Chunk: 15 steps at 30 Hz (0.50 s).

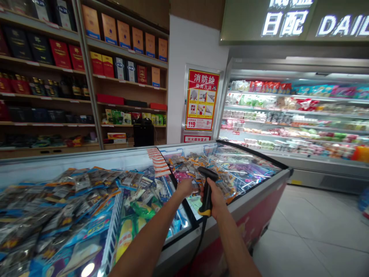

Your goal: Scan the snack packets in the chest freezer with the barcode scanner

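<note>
A black barcode scanner [206, 192] with a yellow-tipped handle stands upright in my right hand [216, 198], its head pointing away from me and its cable hanging down the freezer's front. My left hand [186, 187] is just left of the scanner, over the freezer's dark frame; its fingers point toward the scanner and are blurred, so whether they hold anything is unclear. Beneath and beyond both hands lies the chest freezer [253, 197], with orange-edged packets [227, 184] behind the scanner. To the left, many blue-edged packets [72, 200] lie piled beside a white wire divider [114, 227].
Shelves [129, 82] with boxes and bottles stand at the back left. A red poster [201, 100] hangs on the white pillar. An open refrigerated display [288, 115] lines the right side. Grey floor tiles [314, 227] show at the lower right.
</note>
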Tool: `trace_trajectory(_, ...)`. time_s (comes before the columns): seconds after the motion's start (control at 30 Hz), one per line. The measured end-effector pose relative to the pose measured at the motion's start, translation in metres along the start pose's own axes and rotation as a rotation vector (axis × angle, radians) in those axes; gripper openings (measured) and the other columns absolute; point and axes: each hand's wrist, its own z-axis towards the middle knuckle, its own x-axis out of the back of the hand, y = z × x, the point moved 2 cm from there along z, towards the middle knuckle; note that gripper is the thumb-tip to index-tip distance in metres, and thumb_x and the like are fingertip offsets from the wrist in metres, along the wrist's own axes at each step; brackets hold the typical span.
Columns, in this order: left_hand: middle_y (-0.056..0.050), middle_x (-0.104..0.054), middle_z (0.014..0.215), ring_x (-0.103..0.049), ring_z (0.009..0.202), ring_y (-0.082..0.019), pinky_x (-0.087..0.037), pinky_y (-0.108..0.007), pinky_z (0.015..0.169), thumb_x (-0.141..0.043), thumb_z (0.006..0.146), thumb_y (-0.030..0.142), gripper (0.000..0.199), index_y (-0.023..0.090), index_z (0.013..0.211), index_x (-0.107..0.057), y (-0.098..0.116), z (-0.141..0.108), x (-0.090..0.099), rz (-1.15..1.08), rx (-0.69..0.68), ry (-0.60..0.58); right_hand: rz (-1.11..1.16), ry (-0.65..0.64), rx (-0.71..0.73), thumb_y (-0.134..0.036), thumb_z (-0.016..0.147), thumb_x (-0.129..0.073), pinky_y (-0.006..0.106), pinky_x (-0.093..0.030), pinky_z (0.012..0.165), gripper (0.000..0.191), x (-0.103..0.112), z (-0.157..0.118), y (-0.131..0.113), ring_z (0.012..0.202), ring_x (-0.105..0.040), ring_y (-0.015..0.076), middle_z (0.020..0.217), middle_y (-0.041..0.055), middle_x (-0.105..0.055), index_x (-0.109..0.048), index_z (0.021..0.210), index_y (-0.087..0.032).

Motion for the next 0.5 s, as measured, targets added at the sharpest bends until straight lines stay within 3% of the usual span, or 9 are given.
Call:
trace_trajectory(0.1,-0.004,-0.064,0.062,-0.058,0.078,-0.025,-0.039,-0.032,0.072,-0.068,0.038,0.01,0.017,0.019,0.051,-0.061,0.0,0.008,-0.002,-0.079,0.071,-0.023,0.007,-0.02,0.007,-0.042,0.065,-0.06,0.019,-0.035,0.032,0.026,0.003,-0.002,0.0,0.036,-0.046,0.008,0.047,-0.0029,-0.053,-0.051,0.065,-0.017)
trace_trajectory(0.2,0.0,-0.056,0.046,-0.055,0.058,-0.018,-0.038,-0.028,0.059,-0.061,0.045,0.011,0.007,0.018,0.045,-0.058,-0.013,0.012,0.026,-0.192,0.11,-0.002,0.012,-0.047,0.005,-0.042,0.064,-0.061,0.019,-0.036,0.032,0.027,0.001,-0.004,0.001,0.037,-0.046,0.0083,0.048,-0.0029,-0.054,-0.051,0.067,-0.017)
trace_trajectory(0.37,0.002,-0.053,0.044,-0.047,0.047,-0.012,-0.034,-0.024,0.05,-0.053,0.047,0.009,0.01,0.017,0.048,-0.059,-0.046,-0.001,0.084,-0.322,0.159,0.166,0.017,-0.058,-0.026,-0.043,0.063,-0.061,0.019,-0.037,0.033,0.029,-0.014,-0.008,0.006,0.037,-0.047,0.0081,0.047,-0.0043,-0.053,-0.051,0.071,-0.017)
trace_trajectory(0.5,0.001,-0.057,0.047,-0.048,0.046,-0.012,-0.033,-0.023,0.047,-0.052,0.047,0.009,0.017,0.018,0.057,-0.064,-0.069,-0.014,0.103,-0.474,0.19,0.297,-0.006,-0.095,-0.051,-0.044,0.061,-0.062,0.019,-0.035,0.031,0.03,-0.031,-0.014,0.014,0.035,-0.045,0.0083,0.045,-0.0049,-0.052,-0.051,0.07,-0.018)
